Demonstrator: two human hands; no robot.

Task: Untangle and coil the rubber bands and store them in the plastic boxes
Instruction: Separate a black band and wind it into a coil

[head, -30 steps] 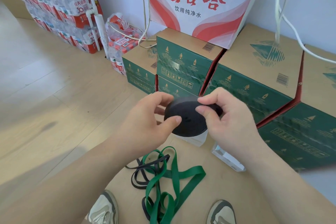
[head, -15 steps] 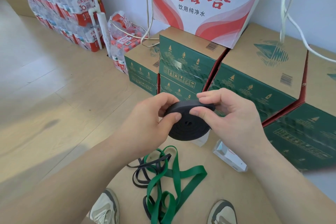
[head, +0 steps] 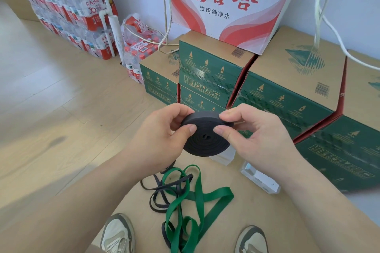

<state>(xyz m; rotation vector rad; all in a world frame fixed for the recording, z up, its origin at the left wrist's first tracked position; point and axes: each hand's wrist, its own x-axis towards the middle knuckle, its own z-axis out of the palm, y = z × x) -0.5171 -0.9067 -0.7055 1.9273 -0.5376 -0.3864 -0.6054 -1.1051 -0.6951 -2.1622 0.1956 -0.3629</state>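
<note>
I am standing in what looks like a storeroom or stock corner. Shrink-wrapped packs of bottled water [head: 67,12] are stacked high at the far left against the wall, and green-and-brown cartons [head: 287,88] sit in rows on the right with a white and red water carton [head: 228,4] on top. Loose white cables [head: 320,6] hang down the plain wall above a pale wood-look floor [head: 41,109].

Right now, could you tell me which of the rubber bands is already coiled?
The black band, held in both hands as a tight flat coil. The green band and thin dark band lie loose and tangled on the cardboard below.
</note>
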